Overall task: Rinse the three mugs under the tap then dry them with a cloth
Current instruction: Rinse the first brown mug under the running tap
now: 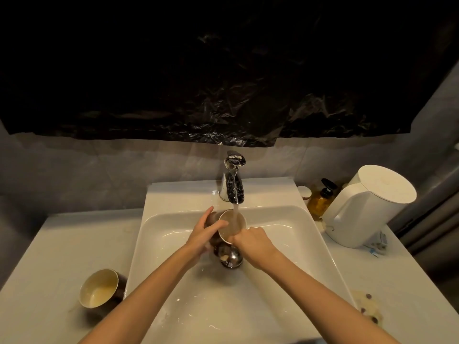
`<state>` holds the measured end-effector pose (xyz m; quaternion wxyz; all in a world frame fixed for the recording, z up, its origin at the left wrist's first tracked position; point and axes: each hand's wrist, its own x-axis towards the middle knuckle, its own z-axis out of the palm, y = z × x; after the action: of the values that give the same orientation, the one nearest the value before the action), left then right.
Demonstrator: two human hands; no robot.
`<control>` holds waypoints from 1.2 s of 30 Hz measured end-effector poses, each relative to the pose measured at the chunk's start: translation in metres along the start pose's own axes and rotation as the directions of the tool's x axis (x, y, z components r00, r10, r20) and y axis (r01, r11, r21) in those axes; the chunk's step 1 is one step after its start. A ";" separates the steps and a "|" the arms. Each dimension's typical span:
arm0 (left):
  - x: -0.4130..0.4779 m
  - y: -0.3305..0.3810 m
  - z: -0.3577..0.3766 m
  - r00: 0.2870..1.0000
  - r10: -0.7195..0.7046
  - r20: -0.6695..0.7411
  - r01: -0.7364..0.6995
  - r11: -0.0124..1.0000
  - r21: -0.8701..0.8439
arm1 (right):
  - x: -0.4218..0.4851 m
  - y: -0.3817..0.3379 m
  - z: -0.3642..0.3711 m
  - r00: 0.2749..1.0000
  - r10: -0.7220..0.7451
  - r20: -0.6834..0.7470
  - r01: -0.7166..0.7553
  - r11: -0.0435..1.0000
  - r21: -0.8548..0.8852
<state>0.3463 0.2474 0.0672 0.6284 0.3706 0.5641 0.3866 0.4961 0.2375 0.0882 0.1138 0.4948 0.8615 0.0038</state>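
Note:
A brown mug with a cream inside is held over the white sink, right under the running chrome tap. Water streams into its open mouth. My left hand wraps the mug's left side, thumb on the rim. My right hand grips its right lower edge. A second brown mug lies tilted on the counter left of the sink, cream inside facing up. A third mug and a cloth are not in view.
The sink's metal drain plug sits just below the held mug. Right of the sink stand a white kettle, an amber pump bottle and a small white jar. Black plastic sheeting covers the wall above.

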 end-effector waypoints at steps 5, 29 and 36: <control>-0.001 -0.009 0.004 0.970 0.119 -0.210 -0.116 0.993 0.028 | -0.003 -0.020 0.010 0.998 0.050 -0.046 -0.036 0.962 0.270; -0.005 0.000 -0.020 0.998 0.008 0.058 -0.018 0.986 0.167 | -0.005 -0.011 0.004 0.999 0.043 0.032 -0.040 0.996 -0.077; -0.008 -0.019 0.012 0.991 -0.017 -0.135 -0.026 0.951 -0.307 | -0.005 -0.031 0.002 0.986 0.060 -0.156 -0.018 0.966 0.258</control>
<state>0.3586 0.2319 0.0544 0.6379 0.2423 0.5376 0.4954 0.4722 0.2174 0.0836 -0.0217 0.5201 0.8513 -0.0647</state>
